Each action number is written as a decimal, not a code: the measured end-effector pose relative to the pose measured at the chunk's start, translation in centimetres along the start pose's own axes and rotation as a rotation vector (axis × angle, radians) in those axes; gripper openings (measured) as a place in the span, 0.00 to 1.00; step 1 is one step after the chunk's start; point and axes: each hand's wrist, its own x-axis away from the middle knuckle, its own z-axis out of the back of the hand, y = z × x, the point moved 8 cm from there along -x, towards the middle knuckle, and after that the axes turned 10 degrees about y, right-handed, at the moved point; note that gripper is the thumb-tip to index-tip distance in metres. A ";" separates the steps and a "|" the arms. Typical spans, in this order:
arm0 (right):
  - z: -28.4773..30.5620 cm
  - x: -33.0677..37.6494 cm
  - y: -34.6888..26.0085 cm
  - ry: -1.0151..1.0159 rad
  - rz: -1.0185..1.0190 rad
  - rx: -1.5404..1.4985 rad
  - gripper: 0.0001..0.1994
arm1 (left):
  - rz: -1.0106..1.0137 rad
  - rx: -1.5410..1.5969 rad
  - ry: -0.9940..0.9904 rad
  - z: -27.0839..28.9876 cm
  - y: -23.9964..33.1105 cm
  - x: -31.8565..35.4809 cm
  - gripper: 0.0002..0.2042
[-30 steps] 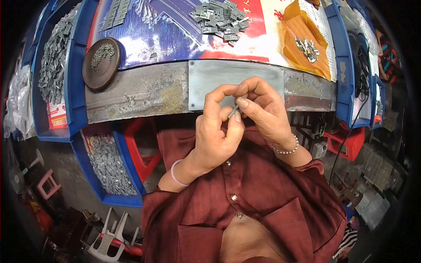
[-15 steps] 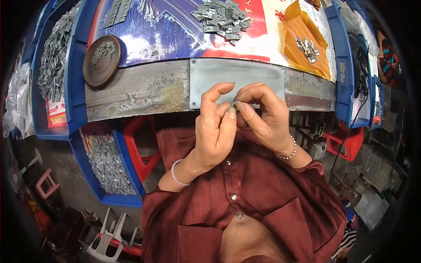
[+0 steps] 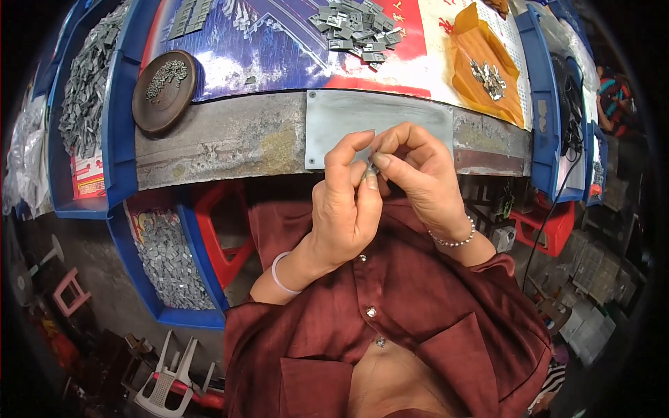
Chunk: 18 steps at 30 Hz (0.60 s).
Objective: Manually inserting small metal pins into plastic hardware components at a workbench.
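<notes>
My left hand point(image 3: 346, 207) pinches a small grey metal piece point(image 3: 371, 170) between thumb and fingertips, its index finger raised and curved above. At that same piece, the thumb and bent fingers of my right hand point(image 3: 431, 182) are closed together. Whether the right fingertips hold a separate tiny part is hidden. Both hands are just off the near edge of the bench, before a pale metal plate point(image 3: 376, 118) screwed to it. A round brown dish point(image 3: 150, 118) of tiny metal parts lies to the left. Farther back is a pile of flat grey pieces point(image 3: 355, 31).
Blue bins point(image 3: 122, 139) of grey parts stand at left, with a lower one point(image 3: 212, 279) beneath. On the right lie an orange paper tray point(image 3: 512, 104) of small shiny parts and a blue bin point(image 3: 547, 118) with a black cable. Red stools point(image 3: 223, 244) are under the bench.
My right hand has turned slightly, its fingers curling higher over the small piece. My left hand stays nearly in place, still pinching.
</notes>
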 end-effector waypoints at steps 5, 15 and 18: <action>-0.3 0.1 0.6 0.008 0.007 -0.084 0.07 | -0.077 -0.048 0.058 0.3 0.2 -0.1 0.22; 0.1 0.1 0.3 -0.005 0.002 -0.189 0.11 | 0.288 0.162 -0.055 0.1 -0.5 0.1 0.22; 0.0 0.3 0.0 -0.011 0.024 -0.127 0.10 | 0.286 0.152 -0.093 -0.1 -0.2 0.2 0.22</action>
